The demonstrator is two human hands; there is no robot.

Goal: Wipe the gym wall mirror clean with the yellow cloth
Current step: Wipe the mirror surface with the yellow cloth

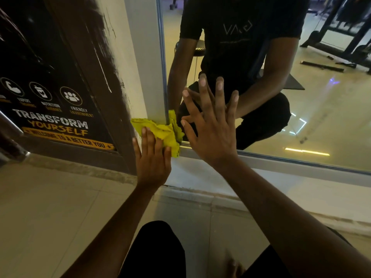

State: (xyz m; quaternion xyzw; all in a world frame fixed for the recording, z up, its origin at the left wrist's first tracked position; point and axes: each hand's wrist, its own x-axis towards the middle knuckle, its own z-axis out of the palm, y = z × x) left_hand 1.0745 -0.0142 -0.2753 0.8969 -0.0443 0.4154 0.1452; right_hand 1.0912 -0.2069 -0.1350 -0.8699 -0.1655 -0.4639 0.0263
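Note:
The yellow cloth point(160, 131) is bunched against the bottom left corner of the wall mirror point(325, 109), over its grey frame. My left hand point(153, 159) presses flat on the cloth with straight fingers. My right hand point(210, 125) lies flat against the mirror glass just right of the cloth, fingers spread wide. The glass reflects my crouching body and both arms.
A dark poster panel point(56, 109) with white and yellow lettering covers the wall left of the mirror. A low tiled ledge point(241, 183) runs under the mirror frame. My knees point(158, 249) sit low over the tiled floor. Gym equipment shows in the reflection at upper right.

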